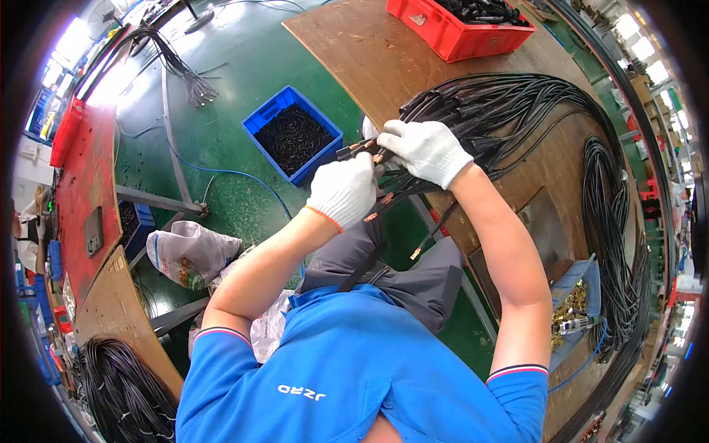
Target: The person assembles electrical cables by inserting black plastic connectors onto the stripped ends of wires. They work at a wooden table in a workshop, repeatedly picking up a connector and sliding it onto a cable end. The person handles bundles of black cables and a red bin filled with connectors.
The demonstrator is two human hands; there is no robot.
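Note:
My left hand (pixel 343 183), in a white knitted glove, is closed round the ends of several black cables. Just to its right, my right hand (pixel 426 151), gloved the same way, grips the same group with its fingers bent over the ends. Bare copper-coloured tips (pixel 388 198) stick out between and below the gloves. One cable with a copper end (pixel 416 253) hangs lower, over my lap. The rest of the black cable bundle (pixel 517 100) runs back across the brown table to the right. The gloves hide exactly how the fingers hold each cable.
On the floor ahead stands a blue bin (pixel 330 134) of black scraps. A red crate (pixel 465 38) of black parts sits on the table (pixel 354 44). At right are coiled cables (pixel 609 221) and a blue tray (pixel 587 277) of brass-coloured terminals. A plastic bag (pixel 188 251) lies left.

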